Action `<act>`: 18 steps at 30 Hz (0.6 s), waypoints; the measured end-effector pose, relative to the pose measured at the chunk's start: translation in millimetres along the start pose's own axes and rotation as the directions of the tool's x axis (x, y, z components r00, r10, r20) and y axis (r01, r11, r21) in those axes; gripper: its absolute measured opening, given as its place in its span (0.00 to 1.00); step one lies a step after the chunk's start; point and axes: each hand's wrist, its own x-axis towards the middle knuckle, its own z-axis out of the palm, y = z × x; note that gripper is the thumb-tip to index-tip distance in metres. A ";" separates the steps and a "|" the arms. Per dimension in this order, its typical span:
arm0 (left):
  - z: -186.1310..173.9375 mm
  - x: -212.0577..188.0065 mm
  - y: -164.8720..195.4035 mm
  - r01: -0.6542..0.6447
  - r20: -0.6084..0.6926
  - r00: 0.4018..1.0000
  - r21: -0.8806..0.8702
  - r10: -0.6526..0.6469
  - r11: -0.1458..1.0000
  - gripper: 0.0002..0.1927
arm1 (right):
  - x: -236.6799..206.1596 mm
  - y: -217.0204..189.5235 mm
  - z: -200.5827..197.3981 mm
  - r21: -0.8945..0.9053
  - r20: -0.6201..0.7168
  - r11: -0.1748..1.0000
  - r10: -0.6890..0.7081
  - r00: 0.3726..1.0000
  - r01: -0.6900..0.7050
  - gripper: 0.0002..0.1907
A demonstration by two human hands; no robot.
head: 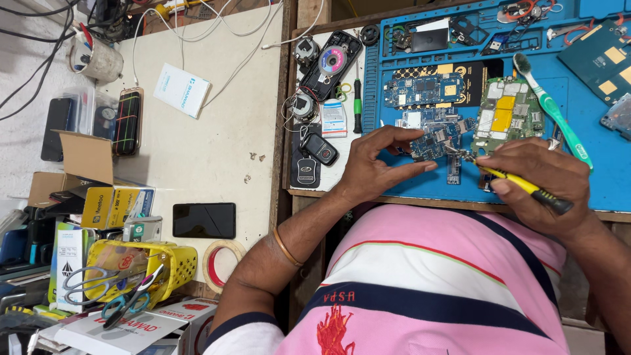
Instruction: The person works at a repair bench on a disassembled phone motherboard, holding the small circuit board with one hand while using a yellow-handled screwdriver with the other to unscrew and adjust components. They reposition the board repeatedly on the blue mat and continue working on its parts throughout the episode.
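Pinching a blue circuit board (pixel 435 139), left fingers (pixel 401 135) steady it; right hand (pixel 539 181) grips seemingly yellow-handled tweezers (pixel 519 184).

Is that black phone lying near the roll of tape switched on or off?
Off, as far as the view shows: the black phone lies flat on the pale table, screen up, and its screen is wholly dark.

Small white box (pixel 182 89) with blue print, at ten o'clock on the cream tabletop. Dark blank phone screen (pixel 204 220), at eight o'clock. Yellow carton (pixel 117 206) beside open brown cardboard box (pixel 84 156), nine o'clock. White sachet (pixel 334 119), twelve o'clock.
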 end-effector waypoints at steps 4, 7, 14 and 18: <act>-0.6 -0.2 3.8 -0.004 -0.003 1.000 -0.011 0.004 1.000 0.26 | 8.0 -6.8 1.7 -0.039 0.089 0.999 0.024 0.996 -0.021 0.18; -0.1 -0.4 5.1 -0.004 -0.005 1.000 0.002 0.004 1.000 0.26 | 10.4 -8.2 7.2 -0.066 0.104 0.998 0.008 0.995 -0.001 0.19; 1.8 -1.6 6.1 -0.032 -0.008 0.999 0.012 0.032 0.999 0.26 | 9.2 -8.8 8.2 -0.058 0.113 0.998 0.017 0.993 -0.010 0.17; 1.3 -1.6 6.4 -0.023 -0.002 1.000 0.011 0.023 1.000 0.25 | 9.1 -7.6 8.0 -0.066 0.101 0.998 0.016 0.995 -0.009 0.15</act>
